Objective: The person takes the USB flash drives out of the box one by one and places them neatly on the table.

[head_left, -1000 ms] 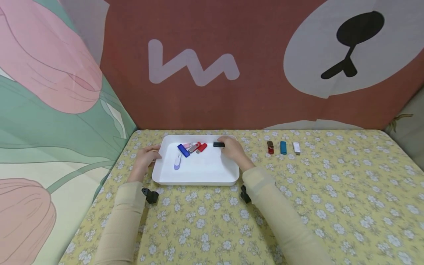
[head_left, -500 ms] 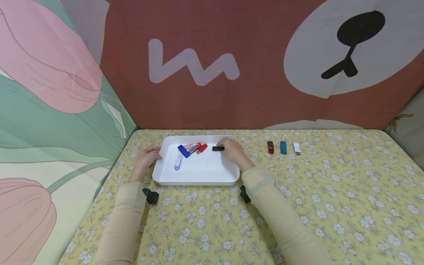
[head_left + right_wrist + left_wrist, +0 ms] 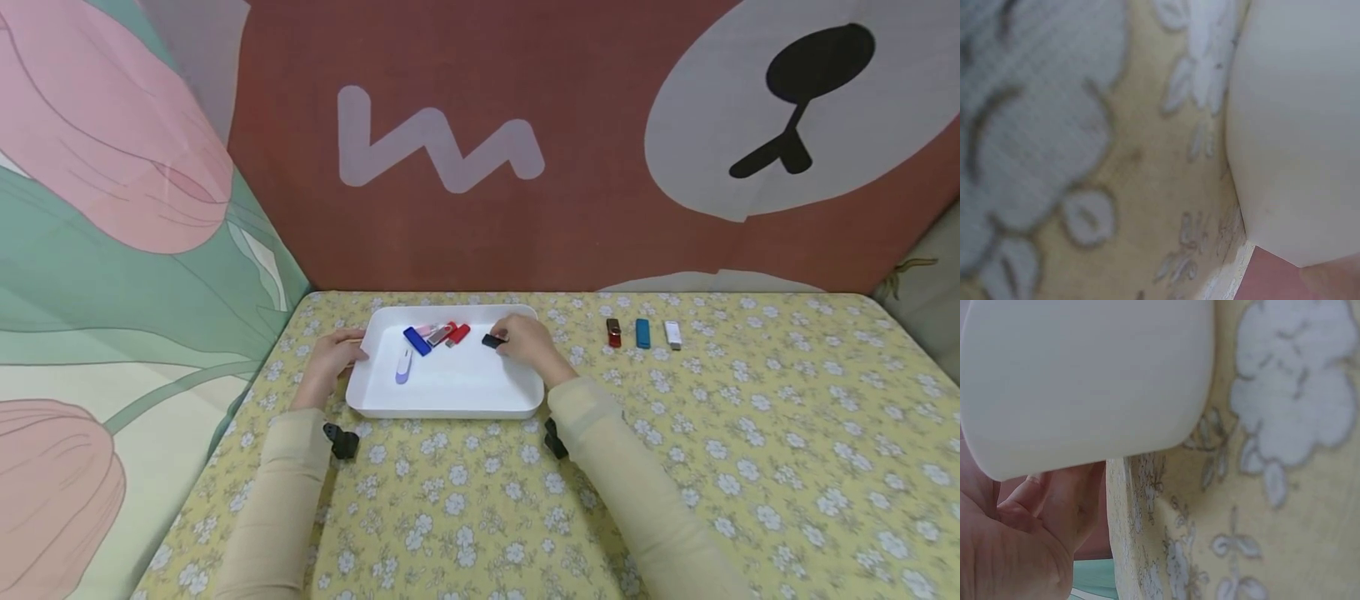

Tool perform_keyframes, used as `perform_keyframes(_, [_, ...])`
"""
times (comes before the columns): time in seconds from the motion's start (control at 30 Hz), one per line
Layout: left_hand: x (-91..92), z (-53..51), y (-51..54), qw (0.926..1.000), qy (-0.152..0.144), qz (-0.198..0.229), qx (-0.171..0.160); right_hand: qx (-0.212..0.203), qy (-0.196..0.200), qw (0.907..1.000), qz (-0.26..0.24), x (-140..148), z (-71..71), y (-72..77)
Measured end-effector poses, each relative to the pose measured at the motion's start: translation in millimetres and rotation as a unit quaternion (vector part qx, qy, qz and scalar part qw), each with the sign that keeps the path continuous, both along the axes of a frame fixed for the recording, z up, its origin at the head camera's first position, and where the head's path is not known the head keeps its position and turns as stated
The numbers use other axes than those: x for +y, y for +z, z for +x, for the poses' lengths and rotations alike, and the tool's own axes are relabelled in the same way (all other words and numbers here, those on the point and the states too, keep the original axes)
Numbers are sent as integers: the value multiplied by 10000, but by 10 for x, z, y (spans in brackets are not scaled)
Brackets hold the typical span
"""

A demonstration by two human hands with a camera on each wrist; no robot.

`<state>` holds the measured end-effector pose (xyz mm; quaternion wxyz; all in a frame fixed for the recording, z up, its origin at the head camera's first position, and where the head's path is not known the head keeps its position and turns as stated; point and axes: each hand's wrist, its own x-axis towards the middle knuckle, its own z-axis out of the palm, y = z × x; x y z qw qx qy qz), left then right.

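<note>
A white tray (image 3: 450, 412) lies on the flowered cloth, its wall (image 3: 1085, 387) filling much of the left wrist view. My left hand (image 3: 327, 367) grips the tray's left side, thumb over the rim. Inside the right part of the tray, my right hand (image 3: 527, 343) pinches a black USB stick (image 3: 492, 341), tilted, its right end hidden by the fingers. At the tray's upper left lie a blue stick (image 3: 417, 341), a red stick (image 3: 457, 335), a red and grey one (image 3: 442, 334) and a pink one (image 3: 424, 330). A white and purple stick (image 3: 403, 367) lies below them.
Right of the tray, a brown and red stick (image 3: 613, 332), a blue-teal stick (image 3: 642, 333) and a white stick (image 3: 672, 335) stand in a row on the cloth (image 3: 787, 433). A patterned fabric wall (image 3: 570, 233) rises behind the table's back edge.
The black stick in my right hand has moved slightly toward the tray's front and turned from level to slanted. My left hand keeps its place at the tray's side.
</note>
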<state>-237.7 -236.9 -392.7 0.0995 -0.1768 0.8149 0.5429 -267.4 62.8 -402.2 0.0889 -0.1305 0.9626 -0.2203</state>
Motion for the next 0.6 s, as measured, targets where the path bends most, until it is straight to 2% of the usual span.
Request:
perform_keyframes(0.2, [11, 4, 8, 10000, -46, 23, -31, -75, -12, 10000, 64, -3, -15, -7])
perform_keyframes(0.6, [-6, -15, -6, 9999, 65, -32, -145, -59, -10, 9999, 111, -14, -9, -11])
